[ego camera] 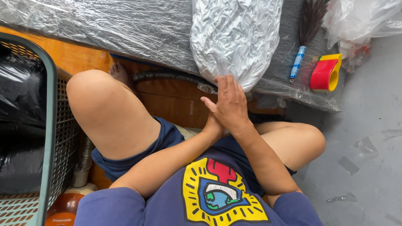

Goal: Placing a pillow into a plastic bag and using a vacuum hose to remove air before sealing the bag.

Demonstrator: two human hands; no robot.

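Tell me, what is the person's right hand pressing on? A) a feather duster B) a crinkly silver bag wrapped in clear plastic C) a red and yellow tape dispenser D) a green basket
B: the right hand lies flat on the lower end of the crinkly silver bag, while the tape dispenser, feather duster and basket sit apart, untouched.

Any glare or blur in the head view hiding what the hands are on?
Head view: sharp, evenly daylit, soft shadows only. Glints on the plastic sheet and the crinkled silvery bag hide little. The right hand lies flat on the bag's lower end; the left hand is mostly hidden behind it.
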